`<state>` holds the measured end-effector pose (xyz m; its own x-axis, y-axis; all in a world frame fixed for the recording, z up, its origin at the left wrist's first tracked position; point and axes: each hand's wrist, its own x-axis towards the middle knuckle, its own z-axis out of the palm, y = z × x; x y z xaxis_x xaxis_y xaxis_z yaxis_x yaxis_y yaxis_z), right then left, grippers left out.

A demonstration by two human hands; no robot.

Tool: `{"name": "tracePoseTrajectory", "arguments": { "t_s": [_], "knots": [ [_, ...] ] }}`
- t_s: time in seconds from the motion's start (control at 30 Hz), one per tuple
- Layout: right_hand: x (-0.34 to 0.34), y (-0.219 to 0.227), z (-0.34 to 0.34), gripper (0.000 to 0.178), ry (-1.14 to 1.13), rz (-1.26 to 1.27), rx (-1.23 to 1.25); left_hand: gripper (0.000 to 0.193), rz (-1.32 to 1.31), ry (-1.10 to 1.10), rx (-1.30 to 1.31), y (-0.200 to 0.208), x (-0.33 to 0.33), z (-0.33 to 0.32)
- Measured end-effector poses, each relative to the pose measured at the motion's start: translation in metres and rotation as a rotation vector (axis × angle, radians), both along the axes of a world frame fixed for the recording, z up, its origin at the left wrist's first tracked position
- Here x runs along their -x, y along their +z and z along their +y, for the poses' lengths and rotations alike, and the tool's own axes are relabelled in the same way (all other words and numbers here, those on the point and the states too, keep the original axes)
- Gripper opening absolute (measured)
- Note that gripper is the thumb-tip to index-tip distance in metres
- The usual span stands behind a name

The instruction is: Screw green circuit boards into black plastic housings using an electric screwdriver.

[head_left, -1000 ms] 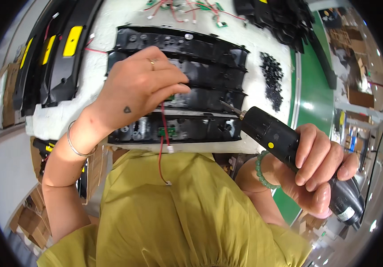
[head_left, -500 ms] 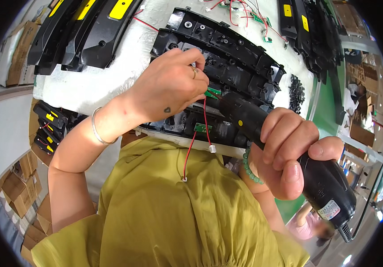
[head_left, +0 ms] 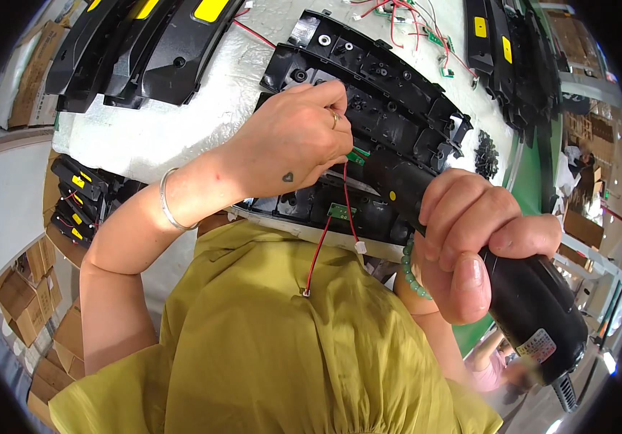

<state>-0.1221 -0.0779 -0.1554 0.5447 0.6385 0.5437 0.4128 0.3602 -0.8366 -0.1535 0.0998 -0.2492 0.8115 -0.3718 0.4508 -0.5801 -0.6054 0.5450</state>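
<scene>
Several long black plastic housings [head_left: 369,94] lie side by side on the white padded tabletop [head_left: 173,123], their ribbed insides facing up. More black covers with yellow labels [head_left: 159,36] are stacked at the upper left, another row of black parts [head_left: 513,50] runs along the upper right, and a small heap of black screws [head_left: 486,153] sits just beside the housings' right end. Loose red and white wires [head_left: 398,14] lie at the top edge. Cardboard boxes [head_left: 22,304] stand on the floor at the lower left, below a shelf of small black and yellow parts [head_left: 79,195].

From the head view, the left hand [head_left: 289,145] reaches in from the lower left, palm down over the nearest housing, wrist with a silver bracelet [head_left: 168,202]. Its fingers [head_left: 325,98] are curled and pinched against the housing; what exactly they pinch is hidden under the hand. The hand itself covers much of the work spot. A small green circuit board [head_left: 340,211] rests on the housing's near edge, and red leads [head_left: 325,246] hang from it over the yellow-green shirt [head_left: 289,347].

The right hand [head_left: 470,239] is clenched round a black electric screwdriver [head_left: 521,304]. The tool's long axis runs from lower right to upper left, butt end toward the lower right, its nose [head_left: 390,173] pointing at the housing just under the left hand's fingertips. A green bead bracelet [head_left: 412,275] circles the right wrist.
</scene>
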Motion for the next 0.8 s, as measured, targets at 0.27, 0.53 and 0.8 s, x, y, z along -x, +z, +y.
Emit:
{"name": "tracePoseTrajectory", "arguments": {
  "t_s": [0.27,0.53,0.8],
  "knots": [
    [-0.003,0.000,0.007,0.026,0.017,-0.032,0.032,0.017,0.001,0.008,-0.011,-0.001,0.000,0.001],
    [0.001,0.010,0.001,0.023,-0.082,0.043,-0.166,0.014,0.031,-0.075,0.085,0.001,-0.007,0.008],
    [0.012,0.027,-0.009,0.026,-0.133,0.046,-0.350,0.014,0.016,-0.070,0.306,0.014,-0.002,0.001]
  ]
}}
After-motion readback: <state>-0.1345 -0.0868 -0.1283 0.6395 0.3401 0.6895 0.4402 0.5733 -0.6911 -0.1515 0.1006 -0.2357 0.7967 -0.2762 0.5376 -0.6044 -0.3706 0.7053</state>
